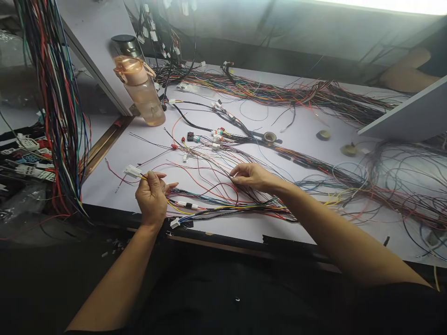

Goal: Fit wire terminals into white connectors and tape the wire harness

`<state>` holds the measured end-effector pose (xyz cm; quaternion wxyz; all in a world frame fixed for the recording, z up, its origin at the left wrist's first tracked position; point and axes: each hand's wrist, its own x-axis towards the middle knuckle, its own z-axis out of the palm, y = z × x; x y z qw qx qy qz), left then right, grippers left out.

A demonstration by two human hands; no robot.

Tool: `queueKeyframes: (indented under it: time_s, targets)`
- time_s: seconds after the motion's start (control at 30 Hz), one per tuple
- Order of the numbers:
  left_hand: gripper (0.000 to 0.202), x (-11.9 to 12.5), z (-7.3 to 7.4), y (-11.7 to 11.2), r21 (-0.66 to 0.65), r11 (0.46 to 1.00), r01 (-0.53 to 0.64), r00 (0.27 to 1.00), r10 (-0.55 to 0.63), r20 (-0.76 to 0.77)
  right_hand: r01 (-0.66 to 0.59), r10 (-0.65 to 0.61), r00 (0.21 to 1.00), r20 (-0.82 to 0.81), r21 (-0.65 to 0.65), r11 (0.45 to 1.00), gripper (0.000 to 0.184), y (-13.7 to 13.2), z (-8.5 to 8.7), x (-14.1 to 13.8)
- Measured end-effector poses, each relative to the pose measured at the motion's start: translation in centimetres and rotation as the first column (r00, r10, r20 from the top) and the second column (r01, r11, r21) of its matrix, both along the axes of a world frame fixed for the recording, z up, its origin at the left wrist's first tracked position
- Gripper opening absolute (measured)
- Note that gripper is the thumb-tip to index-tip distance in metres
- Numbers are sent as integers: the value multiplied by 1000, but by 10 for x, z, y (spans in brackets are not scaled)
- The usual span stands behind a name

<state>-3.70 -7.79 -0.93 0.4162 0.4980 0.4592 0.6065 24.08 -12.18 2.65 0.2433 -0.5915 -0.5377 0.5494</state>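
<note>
My left hand [152, 197] is closed on the wires behind a white connector [132, 171], which sticks out past the fingertips to the left. More wires of a harness [223, 204] run from that hand to the right along the near side of the table. My right hand [250, 177] hangs over the loose wires, thumb and forefinger pinched round a thin dark wire [223, 172]. A white connector with blue wires [175, 223] lies at the table's front edge. Between the hands and the far bundle are several small white and red connectors [216, 136].
A peach-coloured bottle [142, 95] stands at the back left. Thick wire bundles [251, 88] stretch across the far side, and more wires [49, 93] hang at the left. A tape roll [270, 137] lies mid-table. Another person's arm [408, 74] shows beyond a panel [405, 109].
</note>
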Motion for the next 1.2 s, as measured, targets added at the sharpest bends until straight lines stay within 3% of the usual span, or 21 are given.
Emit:
queueKeyframes:
  time_s: [0.1,0.23,0.37,0.47,0.6,0.7,0.8,0.87,1.0,1.1,1.2]
  targets:
    - [39,0,0,0,-5,1000,-1,1000,1,-3,14,-14,1000,26,-9,1000,19,2,-3,0]
    - [39,0,1,-1,-24,1000,3,1000,-4,-13,9,-29,969,247,79,997,21,8,-5,-5]
    - [39,0,1,-1,-40,999,8,1000,-8,-9,-57,-41,873,486,184,981,20,17,-3,-13]
    - [39,0,1,-2,-46,999,-8,1000,8,-13,-111,-41,791,611,208,972,30,23,2,-21]
    - [39,-1,1,-3,-52,999,7,1000,-7,-9,-153,-86,737,670,290,945,43,32,9,-34]
    - [38,-3,-1,-3,-56,998,16,1000,-17,-4,-184,-117,753,647,378,907,42,36,9,-38]
    - [37,-4,-3,-3,-62,998,31,999,-32,-13,-219,-100,837,538,496,840,39,38,6,-39]
    - [38,-4,-2,-4,-66,997,37,998,-41,-46,-252,-47,898,438,597,762,34,38,5,-39]
    - [37,-3,6,-5,-33,995,95,970,-100,-223,-275,21,942,336,734,621,22,37,2,-40]
    - [31,4,16,-5,85,971,224,904,-175,-390,-300,32,940,341,775,556,23,37,-1,-41]
    - [25,15,23,-2,201,886,418,842,-295,-451,-389,103,916,388,793,469,18,38,0,-42]
